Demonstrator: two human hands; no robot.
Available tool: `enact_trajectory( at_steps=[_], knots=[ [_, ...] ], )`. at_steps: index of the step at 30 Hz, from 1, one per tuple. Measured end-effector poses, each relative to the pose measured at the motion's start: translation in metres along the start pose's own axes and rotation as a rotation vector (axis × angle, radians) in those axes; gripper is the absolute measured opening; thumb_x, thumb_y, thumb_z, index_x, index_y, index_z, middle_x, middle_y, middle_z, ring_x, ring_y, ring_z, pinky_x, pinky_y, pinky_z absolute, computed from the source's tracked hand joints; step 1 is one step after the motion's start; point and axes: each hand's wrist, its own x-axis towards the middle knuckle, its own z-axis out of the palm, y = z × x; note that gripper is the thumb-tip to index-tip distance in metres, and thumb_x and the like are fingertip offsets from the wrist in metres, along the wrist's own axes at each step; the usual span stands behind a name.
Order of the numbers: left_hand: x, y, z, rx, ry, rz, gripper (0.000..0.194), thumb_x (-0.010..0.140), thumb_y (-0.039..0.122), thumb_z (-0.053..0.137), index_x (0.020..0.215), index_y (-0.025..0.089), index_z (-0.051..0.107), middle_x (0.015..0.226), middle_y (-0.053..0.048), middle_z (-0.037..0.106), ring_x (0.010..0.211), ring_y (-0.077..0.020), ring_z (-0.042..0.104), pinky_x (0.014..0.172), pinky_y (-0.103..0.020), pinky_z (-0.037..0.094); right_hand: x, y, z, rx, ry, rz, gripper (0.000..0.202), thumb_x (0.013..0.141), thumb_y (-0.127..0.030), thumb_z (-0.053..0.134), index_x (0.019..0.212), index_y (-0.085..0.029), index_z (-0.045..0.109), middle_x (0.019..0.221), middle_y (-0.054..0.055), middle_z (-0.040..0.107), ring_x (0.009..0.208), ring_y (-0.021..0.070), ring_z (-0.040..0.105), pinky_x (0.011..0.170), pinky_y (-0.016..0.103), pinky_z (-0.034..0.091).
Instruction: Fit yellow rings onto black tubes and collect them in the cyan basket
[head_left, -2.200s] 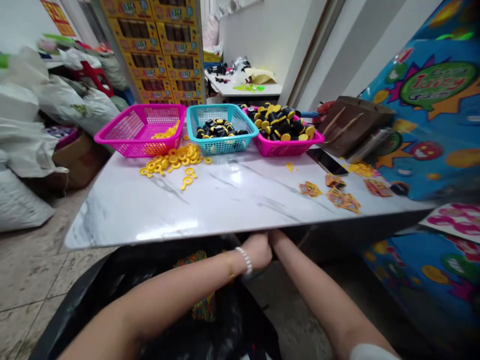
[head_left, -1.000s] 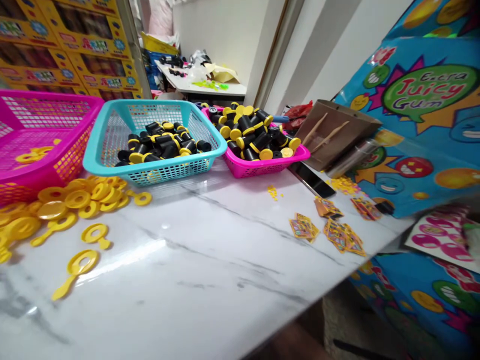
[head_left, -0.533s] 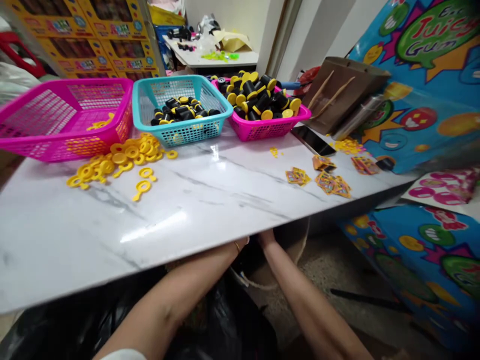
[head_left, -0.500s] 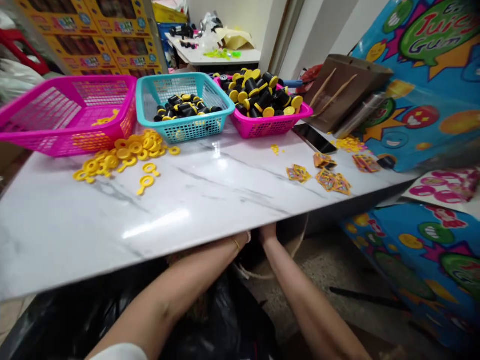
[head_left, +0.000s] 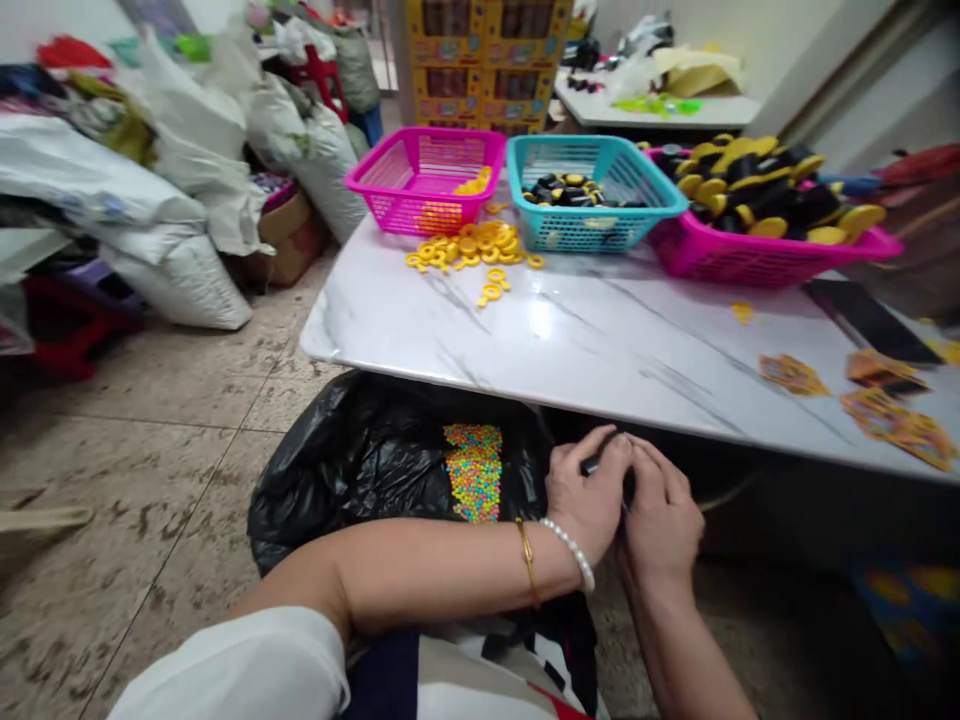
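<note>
My left hand (head_left: 585, 495), with a pearl bracelet and a gold bangle at its wrist, is closed on a small black object (head_left: 591, 466), mostly hidden by the fingers. My right hand (head_left: 661, 510) meets it, fingers curled against the same object. Both hands are just below the table's front edge. To their left, a black plastic bag (head_left: 375, 450) lies open with many tiny coloured beads (head_left: 475, 475) in it.
On the marbled table (head_left: 600, 340) lie yellow rings with tabs (head_left: 480, 243), a pink basket (head_left: 382, 205), a turquoise basket (head_left: 600, 235) and a pink basket (head_left: 735, 262) heaped with black-and-yellow pieces. Orange packets (head_left: 896, 425) lie at right. White sacks (head_left: 172, 260) stand on the floor at left.
The view has swung left, bringing the bead-filled bag and the sacks into sight. My hands, hidden under the table before, have come out together at its edge, with a black object between them.
</note>
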Motion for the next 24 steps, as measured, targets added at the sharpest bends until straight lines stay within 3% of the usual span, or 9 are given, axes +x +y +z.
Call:
enact_trajectory(
  at_steps=[4,8,10,12,15,17,19,21,24],
  knots=[
    [-0.016,0.025,-0.063,0.081,-0.026,0.123,0.036,0.082,0.040,0.059,0.113,0.025,0.067,0.115,-0.007,0.061,0.105,-0.0177,0.058,0.096,-0.027,0.043,-0.039,-0.034,0.022,0.040,-0.142,-0.083,0.034,0.085,-0.042,0.054,0.106,-0.020,0.068,0.112,0.008,0.063,0.105,0.0239,0.058,0.095,0.039,0.042],
    [-0.010,0.035,-0.149,0.187,0.101,0.232,0.040,0.086,0.040,0.052,0.121,0.021,0.060,0.126,-0.006,0.058,0.118,-0.0193,0.051,0.107,-0.032,0.034,-0.084,-0.049,0.087,0.244,-0.408,-0.188,0.031,0.088,-0.039,0.051,0.109,-0.021,0.065,0.116,0.008,0.059,0.110,0.0210,0.054,0.099,0.038,0.041],
    [0.001,0.040,-0.190,0.239,0.111,0.169,0.048,0.089,0.045,0.048,0.128,0.019,0.054,0.133,-0.008,0.054,0.125,-0.0212,0.046,0.110,-0.036,0.031,-0.099,-0.050,0.120,0.286,-0.586,-0.151,0.033,0.087,-0.041,0.053,0.111,-0.022,0.064,0.120,0.009,0.057,0.116,0.0212,0.051,0.103,0.038,0.039],
    [0.011,0.047,-0.225,0.389,0.110,0.020,0.057,0.090,0.050,0.043,0.136,0.018,0.045,0.144,-0.009,0.042,0.134,-0.0246,0.035,0.110,-0.040,0.031,-0.106,-0.051,0.141,0.268,-0.812,-0.046,0.046,0.087,-0.047,0.052,0.126,-0.023,0.056,0.137,0.010,0.047,0.130,0.0233,0.040,0.108,0.041,0.032],
    [0.019,0.059,-0.263,0.698,0.080,-0.115,0.072,0.085,0.060,0.046,0.146,0.029,0.023,0.156,-0.004,0.016,0.140,-0.0311,0.023,0.098,-0.044,0.045,-0.096,-0.053,0.138,0.215,-1.031,0.071,0.070,0.082,-0.055,0.058,0.143,-0.027,0.037,0.154,0.009,0.024,0.141,0.0269,0.021,0.113,0.047,0.022],
    [0.020,0.067,-0.278,0.954,0.037,-0.065,0.080,0.082,0.062,0.050,0.148,0.034,0.014,0.157,-0.004,0.004,0.133,-0.0346,0.035,0.090,-0.044,0.050,-0.071,-0.052,0.119,0.220,-1.082,0.103,0.065,0.078,-0.053,0.064,0.135,-0.026,0.048,0.152,0.009,0.030,0.137,0.0287,0.030,0.110,0.048,0.029],
    [0.020,0.073,-0.281,1.225,-0.003,0.061,0.082,0.081,0.060,0.053,0.148,0.033,0.015,0.157,-0.009,0.004,0.116,-0.0335,0.054,0.090,-0.046,0.050,-0.031,-0.041,0.095,0.297,-1.160,0.208,0.043,0.080,-0.049,0.063,0.113,-0.021,0.065,0.134,0.011,0.053,0.115,0.0266,0.057,0.095,0.044,0.048],
    [0.023,0.075,-0.270,1.400,-0.095,0.200,0.075,0.082,0.055,0.054,0.146,0.027,0.026,0.152,-0.013,0.027,0.103,-0.0300,0.063,0.092,-0.046,0.048,0.015,-0.017,0.070,0.306,-1.120,0.319,0.033,0.082,-0.045,0.062,0.096,-0.017,0.069,0.101,0.010,0.070,0.086,0.0220,0.068,0.076,0.039,0.057],
    [0.031,0.067,-0.218,1.389,-0.410,0.343,0.046,0.090,0.045,0.046,0.128,0.019,0.052,0.117,-0.011,0.064,0.096,-0.0250,0.064,0.088,-0.039,0.050,0.076,0.030,0.036,0.185,-0.771,0.319,0.022,0.076,-0.036,0.072,0.083,-0.015,0.070,0.077,0.007,0.070,0.067,0.0188,0.066,0.059,0.031,0.057]
  ],
)
